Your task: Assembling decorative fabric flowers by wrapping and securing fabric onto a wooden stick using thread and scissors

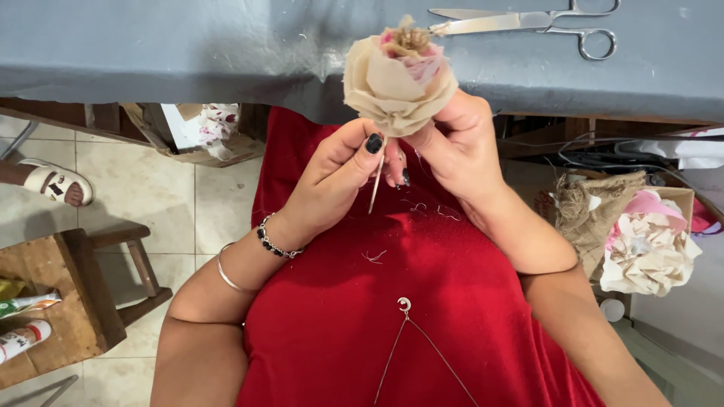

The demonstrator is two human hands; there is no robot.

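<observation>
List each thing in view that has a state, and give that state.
fabric flower: held up off the lap, petals wrapped round a frayed centre
stick: pinched, pointing down from the flower
left hand: shut on the stick
right hand: shut on the flower's base
scissors: lying flat on the grey table, blades slightly open

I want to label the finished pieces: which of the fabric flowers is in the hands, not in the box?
The beige fabric flower with a brown, frayed centre, raised before the grey table. Left hand and right hand grip its base. The other flowers lie in the box on the right.
</observation>
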